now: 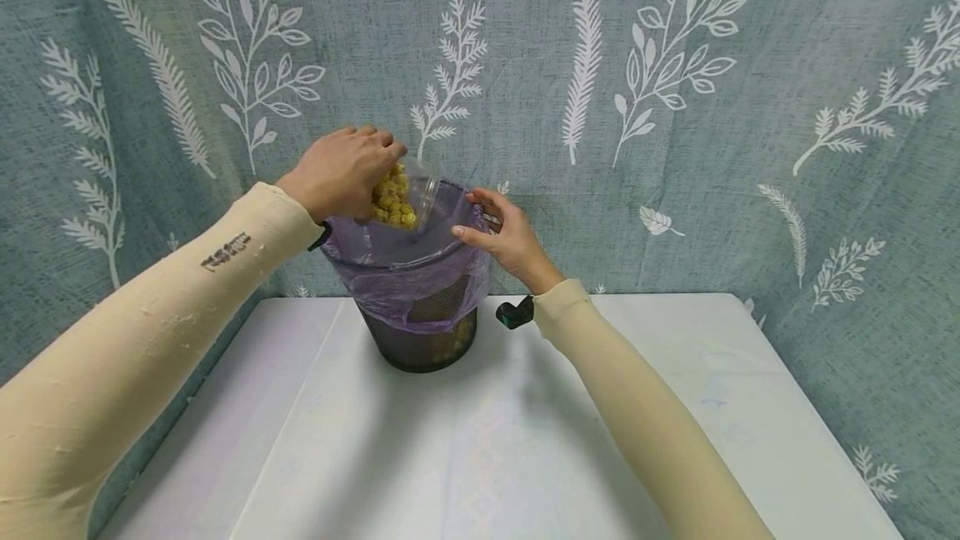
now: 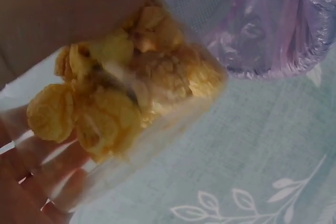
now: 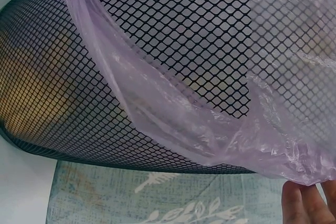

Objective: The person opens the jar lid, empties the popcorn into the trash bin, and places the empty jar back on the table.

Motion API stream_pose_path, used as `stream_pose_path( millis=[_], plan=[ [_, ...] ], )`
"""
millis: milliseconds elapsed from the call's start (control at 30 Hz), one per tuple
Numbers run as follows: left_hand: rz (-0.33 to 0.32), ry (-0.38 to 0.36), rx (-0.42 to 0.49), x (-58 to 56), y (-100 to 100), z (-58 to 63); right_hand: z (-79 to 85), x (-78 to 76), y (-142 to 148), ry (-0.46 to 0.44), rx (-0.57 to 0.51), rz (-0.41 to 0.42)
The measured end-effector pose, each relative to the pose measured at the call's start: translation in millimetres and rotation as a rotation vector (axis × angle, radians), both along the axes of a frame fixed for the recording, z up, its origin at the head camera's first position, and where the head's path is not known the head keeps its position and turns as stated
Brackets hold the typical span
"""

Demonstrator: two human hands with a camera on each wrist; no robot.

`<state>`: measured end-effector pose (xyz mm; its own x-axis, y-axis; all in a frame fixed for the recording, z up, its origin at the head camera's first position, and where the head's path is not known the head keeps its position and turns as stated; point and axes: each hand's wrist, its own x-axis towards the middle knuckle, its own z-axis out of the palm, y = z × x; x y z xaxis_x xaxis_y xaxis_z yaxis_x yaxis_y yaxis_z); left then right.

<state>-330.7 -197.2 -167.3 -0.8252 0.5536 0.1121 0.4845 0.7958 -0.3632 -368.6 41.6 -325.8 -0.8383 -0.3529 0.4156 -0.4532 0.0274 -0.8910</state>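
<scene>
My left hand [image 1: 348, 169] grips a clear plastic container [image 1: 426, 190] of yellow caramel popcorn [image 1: 393, 198], tilted over the mouth of a black mesh trash bin [image 1: 420, 348]. In the left wrist view, the popcorn [image 2: 107, 119] shows through the clear wall, with thumb and fingers on opposite sides. A thin purple trash bag [image 1: 450, 298] lines the bin and folds down over its rim. My right hand [image 1: 513, 240] holds the bin's right rim, thumb toward the opening; its fingertips [image 3: 296, 200] meet the bag's edge in the right wrist view.
The bin stands toward the back of a white table [image 1: 480, 440]. Yellowish shapes show through its lower mesh. A green-grey curtain [image 1: 525, 90] with white leaf prints hangs behind and at both sides. A black wrist device [image 1: 516, 313] sits under the right wrist.
</scene>
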Motion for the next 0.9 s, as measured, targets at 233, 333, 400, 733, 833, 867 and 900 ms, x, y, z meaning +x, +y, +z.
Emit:
stream_pose_path(
  millis=[233, 333, 400, 733, 833, 867, 900],
  plan=[
    [-0.019, 0.029, -0.022, 1.4, -0.6, -1.0, 1.0, -0.1, -1.1, 0.0, 0.002, 0.006],
    [-0.02, 0.031, -0.013, 1.1, -0.2, -0.7, 1.0, 0.0, -1.5, 0.006, 0.0, 0.008],
    [-0.022, 0.034, -0.009, 0.8, 0.1, -0.5, 1.0, 0.0, -1.4, 0.011, -0.002, 0.008],
    [-0.006, 0.03, -0.047, 0.2, 3.4, -2.8, 0.4, -0.5, -0.2, 0.018, 0.007, 0.003],
    [-0.008, 0.037, -0.056, 0.3, 3.5, -3.9, 0.3, 0.1, 0.1, 0.016, 0.011, 0.003],
    [-0.009, 0.039, -0.059, 0.5, 3.5, -4.0, 0.2, 0.2, 0.2, 0.016, 0.012, 0.002],
    [-0.009, 0.04, -0.063, 0.9, 3.5, -4.0, 0.2, 0.2, 0.4, 0.017, 0.013, 0.001]
  ],
)
